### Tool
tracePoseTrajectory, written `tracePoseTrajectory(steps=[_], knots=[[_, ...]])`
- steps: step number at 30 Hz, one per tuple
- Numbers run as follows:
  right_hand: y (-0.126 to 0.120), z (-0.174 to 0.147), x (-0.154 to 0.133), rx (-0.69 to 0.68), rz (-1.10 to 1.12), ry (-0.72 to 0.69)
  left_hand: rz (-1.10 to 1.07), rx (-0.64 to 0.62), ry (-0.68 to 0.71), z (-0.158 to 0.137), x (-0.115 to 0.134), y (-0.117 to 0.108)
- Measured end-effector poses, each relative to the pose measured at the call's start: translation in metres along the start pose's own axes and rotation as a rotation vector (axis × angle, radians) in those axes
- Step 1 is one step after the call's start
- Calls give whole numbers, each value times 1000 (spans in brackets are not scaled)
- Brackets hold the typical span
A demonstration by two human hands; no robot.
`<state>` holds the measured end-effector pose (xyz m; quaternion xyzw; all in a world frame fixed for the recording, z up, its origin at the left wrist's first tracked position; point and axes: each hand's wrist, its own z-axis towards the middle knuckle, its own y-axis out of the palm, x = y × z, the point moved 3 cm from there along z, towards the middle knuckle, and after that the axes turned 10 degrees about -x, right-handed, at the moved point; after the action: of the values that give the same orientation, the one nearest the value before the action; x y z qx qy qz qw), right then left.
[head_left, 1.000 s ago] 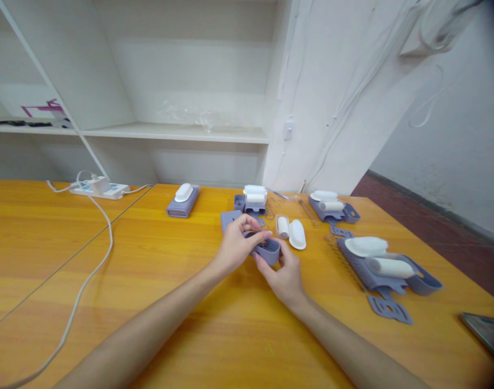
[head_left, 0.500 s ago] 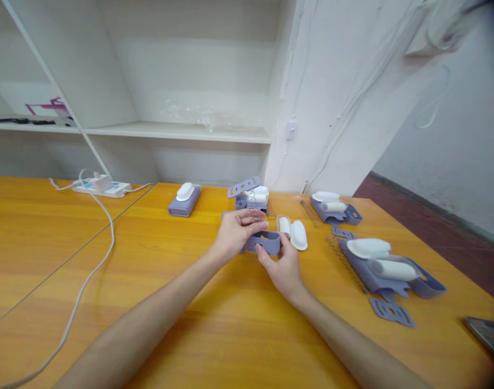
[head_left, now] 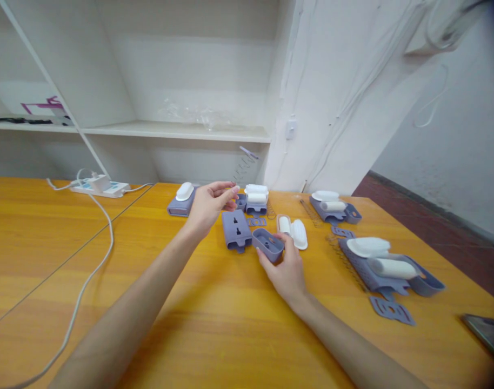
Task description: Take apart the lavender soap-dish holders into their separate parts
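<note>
Left hand (head_left: 208, 204) lifted away, fingers apart, right hand (head_left: 285, 270) clamped on purple tray (head_left: 267, 244), forearm low.

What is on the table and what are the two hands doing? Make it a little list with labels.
right hand: right hand grips the small purple tray
left hand: left hand raised above the table, fingers loose, holding nothing clear
beside tray: flat purple plate
further right: white roller on a purple base
far left: power strip
surface: wooden table
</note>
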<state>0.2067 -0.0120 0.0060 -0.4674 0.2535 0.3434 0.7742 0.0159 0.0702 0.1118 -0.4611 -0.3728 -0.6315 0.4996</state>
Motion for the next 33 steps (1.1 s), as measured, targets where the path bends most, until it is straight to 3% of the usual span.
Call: tracePoseTrajectory(steps=[4,10,16,18,21,23,26,29,33], knots=[[0,7,12,-16,-132,23,177,-68,-26,-2,-33,11],[8,11,21,-99,-254,46,743,-101,192,-9,-62,6],[-2,5,2,53,-380,-160,979,-157,369,-27,-73,6],[0,-3,-7,-25,-369,-315,1057,-154,436,-35,-73,6],[10,-19,-18,-289,-356,-561,1183,-133,487,-45,-74,5],[18,-27,-22,-476,-389,-651,1233,-118,490,-49,-76,4],[23,-30,-24,-625,-441,-621,1281,-106,477,-53,-83,2],[22,-26,-24,-635,-455,-541,1328,-106,455,-56,-89,1],[22,-25,-24,-641,-448,-540,1356,-113,460,-58,-92,2]])
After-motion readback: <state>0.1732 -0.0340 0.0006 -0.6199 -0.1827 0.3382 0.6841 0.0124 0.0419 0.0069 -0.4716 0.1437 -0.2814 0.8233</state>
